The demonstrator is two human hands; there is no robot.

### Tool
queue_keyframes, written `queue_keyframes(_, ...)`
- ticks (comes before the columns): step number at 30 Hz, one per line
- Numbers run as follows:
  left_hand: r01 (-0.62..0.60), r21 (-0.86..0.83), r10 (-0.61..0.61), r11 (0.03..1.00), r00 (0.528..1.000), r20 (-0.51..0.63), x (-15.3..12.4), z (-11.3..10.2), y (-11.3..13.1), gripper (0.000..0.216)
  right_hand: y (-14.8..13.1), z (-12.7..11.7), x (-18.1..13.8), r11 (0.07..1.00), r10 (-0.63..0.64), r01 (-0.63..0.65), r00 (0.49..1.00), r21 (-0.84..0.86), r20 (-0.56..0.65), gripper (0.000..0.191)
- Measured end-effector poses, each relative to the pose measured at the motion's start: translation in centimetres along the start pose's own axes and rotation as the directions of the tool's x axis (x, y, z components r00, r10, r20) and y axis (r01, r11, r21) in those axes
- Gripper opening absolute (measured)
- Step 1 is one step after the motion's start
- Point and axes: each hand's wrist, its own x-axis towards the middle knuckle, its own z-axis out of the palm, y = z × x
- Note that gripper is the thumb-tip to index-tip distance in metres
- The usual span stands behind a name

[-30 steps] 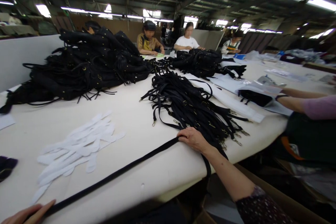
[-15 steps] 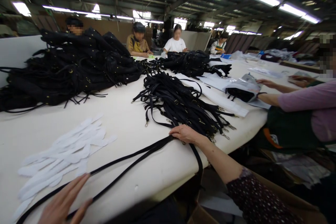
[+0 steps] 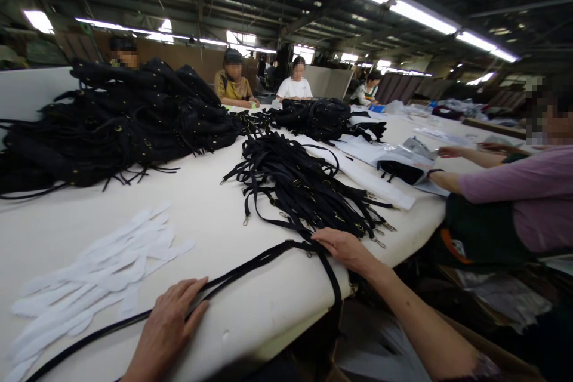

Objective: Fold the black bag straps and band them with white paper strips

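Note:
A long black strap (image 3: 250, 264) runs doubled along the near edge of the white table, a metal clip showing close to its right end. My left hand (image 3: 172, 322) is closed loosely round the two strands, with thumb and fingers on either side. My right hand (image 3: 344, 248) has its fingers together on the strap's right end; the fingertips are partly hidden. Just beyond my right hand lies a heap of black straps (image 3: 295, 182) with brass-coloured buckles and snap hooks. From that end, a length of strap hangs over the table edge.
White cut strips (image 3: 102, 268) lie spread at left. Large piles of black bags (image 3: 134, 119) stand behind them, another pile (image 3: 317, 116) farther back. At right, a co-worker's arms (image 3: 465, 176) reach over a clear plastic bag (image 3: 409, 161). Other people sit across the table (image 3: 210, 191).
My left hand has slid right along the strap, bringing its strands together. My right hand has shifted slightly right and down in view, still at the strap's end.

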Motion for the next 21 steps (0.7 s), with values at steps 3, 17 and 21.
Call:
queue_keyframes(3,0.027,-0.050,-0.028,0.998,1.000,-0.013,0.1,0.0,0.1,0.035,0.6,0.3,-1.9,0.991,-0.043,0.041,0.999,-0.130,-0.012,0.037)
queue_keyframes(17,0.092,-0.141,-0.099,0.986,0.994,-0.040,0.6,0.4,-0.2,0.023,1.6,0.4,-3.9,0.991,0.022,-0.018,0.999,-0.134,0.027,0.041)
queue_keyframes(21,0.104,-0.153,-0.111,0.983,0.993,-0.041,0.7,0.4,-0.2,0.023,1.1,-0.2,-3.9,0.988,0.108,-0.095,0.988,-0.119,0.108,0.049)
